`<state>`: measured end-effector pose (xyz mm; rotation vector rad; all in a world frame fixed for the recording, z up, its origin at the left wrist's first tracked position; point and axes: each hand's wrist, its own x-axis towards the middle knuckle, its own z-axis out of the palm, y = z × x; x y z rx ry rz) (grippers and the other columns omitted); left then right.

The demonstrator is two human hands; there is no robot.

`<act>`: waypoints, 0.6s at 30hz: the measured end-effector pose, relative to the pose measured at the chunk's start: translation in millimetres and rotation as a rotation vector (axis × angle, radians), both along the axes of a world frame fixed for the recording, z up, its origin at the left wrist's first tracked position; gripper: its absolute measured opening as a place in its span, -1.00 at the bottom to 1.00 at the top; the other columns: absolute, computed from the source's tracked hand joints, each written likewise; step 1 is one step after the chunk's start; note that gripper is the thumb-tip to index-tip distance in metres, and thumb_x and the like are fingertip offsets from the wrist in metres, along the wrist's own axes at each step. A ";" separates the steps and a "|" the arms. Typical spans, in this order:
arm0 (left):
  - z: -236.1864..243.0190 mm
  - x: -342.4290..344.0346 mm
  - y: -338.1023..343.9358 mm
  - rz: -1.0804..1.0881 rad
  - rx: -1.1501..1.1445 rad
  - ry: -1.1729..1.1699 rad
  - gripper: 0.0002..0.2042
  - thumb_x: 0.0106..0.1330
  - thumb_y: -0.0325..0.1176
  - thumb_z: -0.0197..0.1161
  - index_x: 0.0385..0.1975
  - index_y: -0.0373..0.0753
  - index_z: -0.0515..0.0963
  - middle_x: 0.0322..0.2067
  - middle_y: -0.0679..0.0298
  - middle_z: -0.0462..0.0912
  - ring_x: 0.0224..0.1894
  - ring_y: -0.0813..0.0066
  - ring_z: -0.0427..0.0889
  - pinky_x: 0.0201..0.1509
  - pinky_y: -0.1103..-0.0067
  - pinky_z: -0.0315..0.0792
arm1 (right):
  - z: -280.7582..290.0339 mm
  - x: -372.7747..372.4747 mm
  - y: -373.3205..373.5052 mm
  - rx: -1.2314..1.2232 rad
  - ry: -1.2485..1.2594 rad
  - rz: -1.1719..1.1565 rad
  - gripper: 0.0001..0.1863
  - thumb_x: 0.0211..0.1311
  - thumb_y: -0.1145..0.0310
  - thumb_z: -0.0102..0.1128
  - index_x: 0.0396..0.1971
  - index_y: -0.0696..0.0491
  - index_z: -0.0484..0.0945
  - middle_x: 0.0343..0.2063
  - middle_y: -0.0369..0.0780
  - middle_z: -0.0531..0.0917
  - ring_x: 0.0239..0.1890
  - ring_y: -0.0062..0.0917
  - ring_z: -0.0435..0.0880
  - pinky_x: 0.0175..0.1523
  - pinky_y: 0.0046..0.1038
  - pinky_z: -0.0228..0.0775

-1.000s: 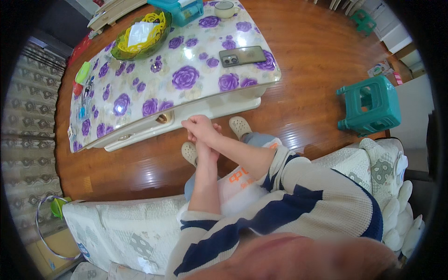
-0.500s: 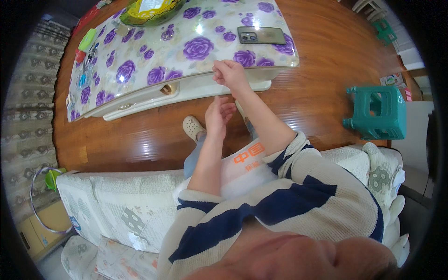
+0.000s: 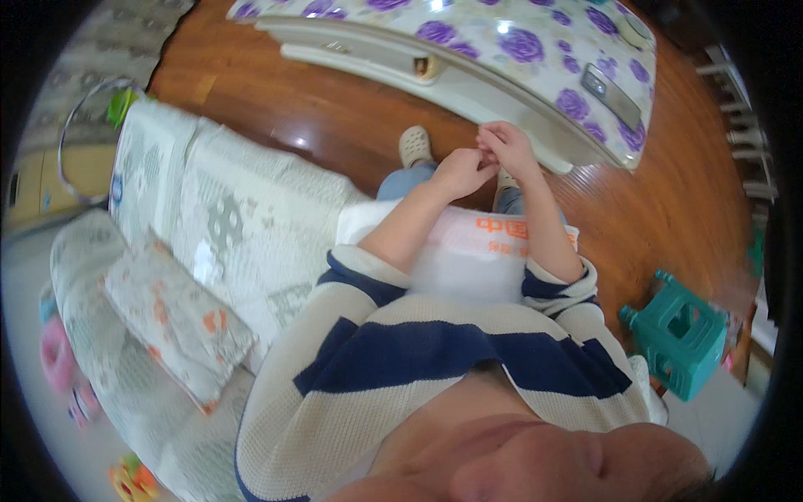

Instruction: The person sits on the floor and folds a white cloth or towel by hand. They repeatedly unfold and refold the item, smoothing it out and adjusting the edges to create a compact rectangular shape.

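Above my lap, my left hand [image 3: 465,172] and my right hand [image 3: 514,152] meet, the fingertips touching or nearly so. Both have curled, closed fingers. Anything pinched between them is hidden or too small to make out. Beneath my forearms a white sheet-like thing with orange print [image 3: 456,269] lies across my lap; whether it is cloth or plastic is unclear. Just beyond the hands runs the near edge of a low table [image 3: 535,71] with a purple-rose cover. On that cover lies a phone [image 3: 617,99], back side up, apart from my hands.
I sit on a sofa with a pale quilted cover [image 3: 251,192]; a patterned cushion [image 3: 180,322] lies on it to the left. A teal plastic stool [image 3: 679,335] stands at the right on the wooden floor [image 3: 251,92]. A hoop [image 3: 63,146] leans at the far left.
My hands were apart, the left one with spread fingers; now they have come together over my lap. The view has swung left, so the table and phone appear farther right.
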<state>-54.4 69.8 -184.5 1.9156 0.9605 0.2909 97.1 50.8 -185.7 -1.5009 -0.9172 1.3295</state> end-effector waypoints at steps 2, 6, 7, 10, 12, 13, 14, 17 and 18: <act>16.2 -36.5 -19.4 -0.040 0.041 0.009 -0.73 0.23 -0.19 0.26 -0.20 -0.23 0.62 -0.29 0.08 0.68 -0.20 0.10 0.64 -0.09 0.38 0.49 | -4.7 3.2 -35.4 0.049 -0.124 0.149 -0.70 0.25 0.28 0.22 -0.15 0.19 0.56 -0.28 -0.20 0.66 -0.27 -0.53 0.63 -0.17 -0.49 0.50; 62.6 -112.0 -52.8 0.143 0.276 0.077 -0.66 0.20 -0.12 0.27 -0.17 -0.25 0.61 -0.20 0.08 0.65 -0.09 0.11 0.59 0.03 0.36 0.45 | 35.7 15.3 -114.1 -0.039 -0.598 0.196 -0.68 0.17 0.26 0.27 -0.16 0.16 0.61 -0.37 -0.14 0.70 -0.29 -0.44 0.67 -0.11 -0.41 0.48; 63.1 -129.4 -60.1 0.218 0.363 0.043 -0.63 0.20 -0.09 0.26 -0.16 -0.27 0.60 -0.18 0.08 0.64 -0.05 0.10 0.57 0.07 0.34 0.43 | 40.8 19.9 -130.6 0.037 -0.636 0.091 -0.66 0.19 0.24 0.26 -0.13 0.15 0.60 -0.36 -0.13 0.70 -0.29 -0.45 0.67 -0.11 -0.42 0.48; 47.3 -182.6 -89.2 0.432 0.297 0.059 -0.59 0.21 -0.08 0.26 -0.15 -0.32 0.59 -0.02 -0.03 0.55 0.05 0.02 0.50 0.18 0.33 0.36 | 19.0 57.1 -181.3 0.106 -0.581 -0.086 -0.64 0.23 0.22 0.24 -0.08 0.14 0.58 -0.33 -0.12 0.70 -0.28 -0.47 0.66 -0.12 -0.46 0.47; 44.8 -210.6 -115.5 0.545 0.316 0.054 -0.58 0.21 -0.07 0.26 -0.12 -0.32 0.58 -0.06 -0.04 0.57 0.03 0.04 0.52 0.14 0.34 0.38 | 29.4 56.0 -210.1 0.119 -0.669 -0.144 -0.61 0.25 0.18 0.23 -0.06 0.15 0.57 -0.29 -0.11 0.68 -0.27 -0.47 0.64 -0.13 -0.47 0.46; 44.3 -218.1 -126.0 0.596 0.327 0.043 -0.57 0.21 -0.06 0.26 -0.11 -0.32 0.58 -0.08 -0.04 0.58 0.02 0.05 0.54 0.12 0.35 0.40 | 33.7 53.2 -219.7 0.099 -0.642 -0.170 -0.59 0.23 0.15 0.25 -0.07 0.16 0.57 -0.28 -0.10 0.68 -0.27 -0.45 0.64 -0.12 -0.46 0.46; 44.3 -225.6 -134.4 0.614 0.240 0.062 -0.55 0.20 -0.06 0.27 -0.10 -0.33 0.57 -0.10 -0.05 0.59 0.00 0.05 0.55 0.10 0.35 0.41 | 37.1 52.3 -227.7 0.080 -0.616 -0.198 -0.57 0.22 0.13 0.26 -0.08 0.17 0.57 -0.27 -0.10 0.68 -0.26 -0.44 0.64 -0.12 -0.44 0.46; 60.8 -235.0 -147.8 0.617 0.020 0.096 -0.52 0.17 -0.05 0.30 -0.08 -0.34 0.56 -0.16 -0.06 0.62 -0.06 0.08 0.60 0.03 0.37 0.45 | 58.5 37.9 -234.1 0.057 -0.694 -0.235 -0.51 0.17 0.09 0.31 -0.11 0.21 0.56 -0.27 -0.10 0.68 -0.26 -0.46 0.64 -0.12 -0.44 0.46; 76.4 -229.7 -149.2 0.585 -0.043 0.086 -0.52 0.16 -0.05 0.31 -0.08 -0.34 0.56 -0.17 -0.06 0.63 -0.08 0.10 0.61 0.02 0.38 0.45 | 65.6 35.0 -233.9 0.050 -0.748 -0.242 -0.49 0.15 0.08 0.33 -0.12 0.23 0.56 -0.27 -0.11 0.68 -0.26 -0.47 0.64 -0.12 -0.44 0.46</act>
